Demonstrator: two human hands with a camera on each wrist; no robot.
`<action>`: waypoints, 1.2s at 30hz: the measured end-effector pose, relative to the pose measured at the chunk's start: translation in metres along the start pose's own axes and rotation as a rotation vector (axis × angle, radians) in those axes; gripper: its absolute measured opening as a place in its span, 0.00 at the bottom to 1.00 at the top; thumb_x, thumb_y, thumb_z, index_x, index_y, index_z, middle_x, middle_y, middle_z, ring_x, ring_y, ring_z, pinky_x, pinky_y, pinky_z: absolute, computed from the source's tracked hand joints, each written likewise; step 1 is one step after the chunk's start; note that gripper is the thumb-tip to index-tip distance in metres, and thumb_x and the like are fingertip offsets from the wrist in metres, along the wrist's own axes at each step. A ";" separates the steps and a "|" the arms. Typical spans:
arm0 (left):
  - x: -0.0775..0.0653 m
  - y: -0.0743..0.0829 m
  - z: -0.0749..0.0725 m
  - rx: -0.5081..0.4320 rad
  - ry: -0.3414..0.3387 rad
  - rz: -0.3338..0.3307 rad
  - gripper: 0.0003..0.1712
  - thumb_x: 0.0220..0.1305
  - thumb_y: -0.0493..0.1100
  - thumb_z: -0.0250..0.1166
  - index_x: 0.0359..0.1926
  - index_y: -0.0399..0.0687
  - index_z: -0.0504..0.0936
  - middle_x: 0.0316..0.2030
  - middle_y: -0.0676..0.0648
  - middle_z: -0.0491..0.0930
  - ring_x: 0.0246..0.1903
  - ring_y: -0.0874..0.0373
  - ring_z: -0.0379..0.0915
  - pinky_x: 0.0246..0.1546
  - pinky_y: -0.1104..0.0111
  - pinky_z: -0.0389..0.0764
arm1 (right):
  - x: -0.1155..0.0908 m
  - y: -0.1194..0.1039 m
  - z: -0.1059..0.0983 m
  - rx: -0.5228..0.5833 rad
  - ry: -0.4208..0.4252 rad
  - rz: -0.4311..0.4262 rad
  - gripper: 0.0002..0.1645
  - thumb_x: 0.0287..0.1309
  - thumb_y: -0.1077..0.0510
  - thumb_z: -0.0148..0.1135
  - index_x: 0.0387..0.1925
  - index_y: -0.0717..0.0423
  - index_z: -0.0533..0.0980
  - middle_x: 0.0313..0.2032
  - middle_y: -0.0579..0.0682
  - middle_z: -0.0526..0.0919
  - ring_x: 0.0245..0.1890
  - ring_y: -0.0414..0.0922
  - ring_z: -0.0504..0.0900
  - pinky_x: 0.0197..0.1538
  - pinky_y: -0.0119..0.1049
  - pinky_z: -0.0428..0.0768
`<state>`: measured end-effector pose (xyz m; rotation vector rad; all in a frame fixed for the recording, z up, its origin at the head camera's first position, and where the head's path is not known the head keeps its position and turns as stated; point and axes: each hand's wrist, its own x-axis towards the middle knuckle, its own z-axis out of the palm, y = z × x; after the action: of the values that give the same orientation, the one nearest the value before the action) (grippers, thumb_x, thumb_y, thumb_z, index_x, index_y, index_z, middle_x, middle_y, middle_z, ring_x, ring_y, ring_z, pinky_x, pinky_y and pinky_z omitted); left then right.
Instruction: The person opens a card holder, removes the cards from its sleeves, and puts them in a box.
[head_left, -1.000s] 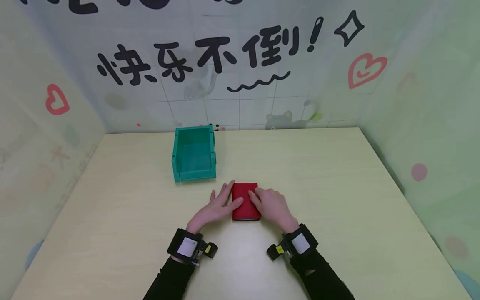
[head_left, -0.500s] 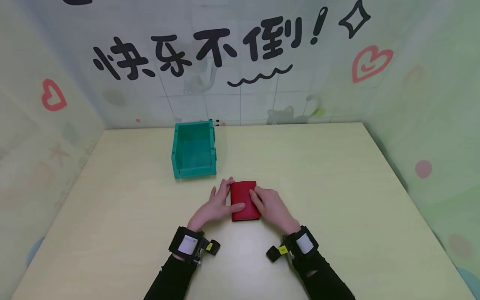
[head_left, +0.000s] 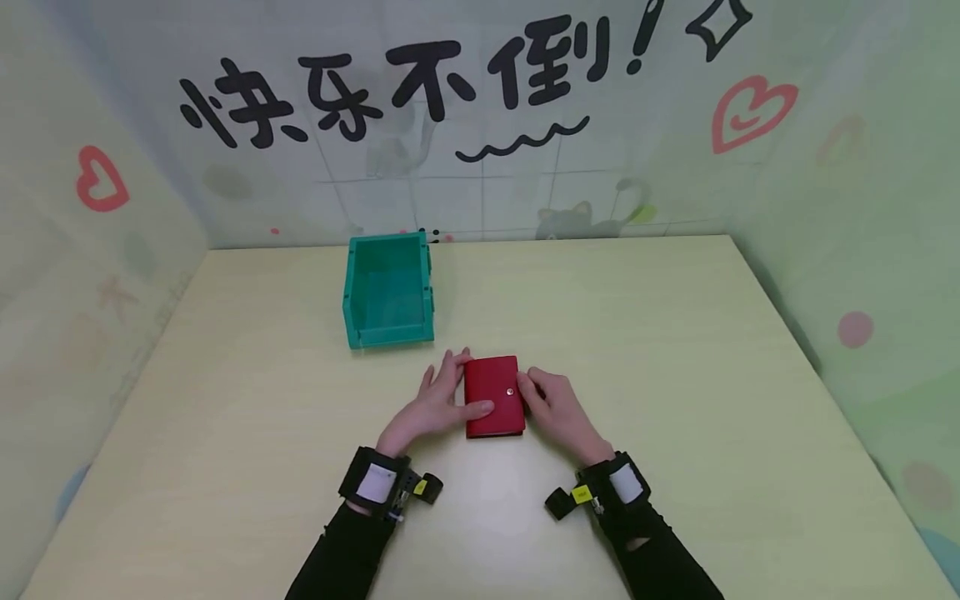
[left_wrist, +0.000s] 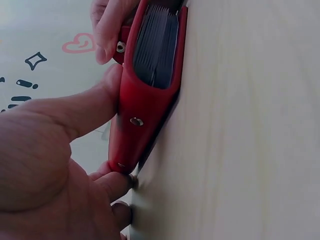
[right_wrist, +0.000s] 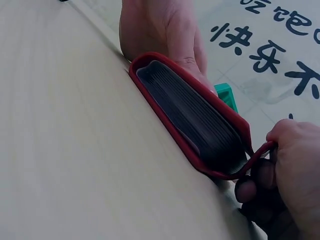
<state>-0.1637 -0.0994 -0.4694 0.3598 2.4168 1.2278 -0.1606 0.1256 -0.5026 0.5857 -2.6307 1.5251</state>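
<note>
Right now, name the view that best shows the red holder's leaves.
Right wrist view: the leaves show edge-on at their widest. The left wrist shows them narrower; head shows the red cover, no distinct leaves.

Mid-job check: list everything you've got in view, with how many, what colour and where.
Case: one, red, on the table between the hands
Closure tab: one, red, at the case's right edge
Thin leaves: a stack, dark, inside the case; too tight to count
Metal studs: at least two, silvery, on the case
Bin: one, teal, far side of the table, left of centre
Table: one, pale wood, under everything
Backdrop: pale, printed, behind and beside the table
Wrist devices: two, black with white panels, one per wrist
Sleeves: two, black, on the forearms
Left hand: one, bare, thumb on the case's cover
Right hand: one, bare, fingers pinching the tab
</note>
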 end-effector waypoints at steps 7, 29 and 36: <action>-0.001 0.001 0.001 -0.021 0.006 0.012 0.57 0.60 0.54 0.69 0.78 0.39 0.46 0.81 0.41 0.44 0.81 0.39 0.29 0.78 0.45 0.27 | -0.005 0.005 -0.007 -0.142 0.101 -0.071 0.22 0.71 0.60 0.57 0.18 0.52 0.66 0.19 0.44 0.67 0.28 0.40 0.68 0.35 0.32 0.68; 0.002 -0.001 0.009 -0.152 -0.026 0.025 0.47 0.61 0.42 0.69 0.74 0.45 0.51 0.81 0.38 0.39 0.80 0.38 0.29 0.79 0.45 0.30 | -0.015 0.004 0.000 -0.382 0.082 -0.100 0.20 0.66 0.69 0.57 0.58 0.62 0.79 0.59 0.57 0.81 0.63 0.54 0.77 0.67 0.49 0.76; 0.009 0.005 0.009 -0.331 -0.062 -0.036 0.44 0.66 0.41 0.63 0.73 0.48 0.46 0.81 0.44 0.25 0.80 0.43 0.21 0.78 0.41 0.44 | -0.010 -0.003 -0.003 -0.468 -0.010 -0.083 0.26 0.74 0.57 0.51 0.69 0.61 0.70 0.69 0.57 0.74 0.73 0.56 0.68 0.76 0.55 0.61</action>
<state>-0.1666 -0.0866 -0.4727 0.2496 2.1094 1.5434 -0.1508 0.1296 -0.5007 0.6454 -2.7850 0.8358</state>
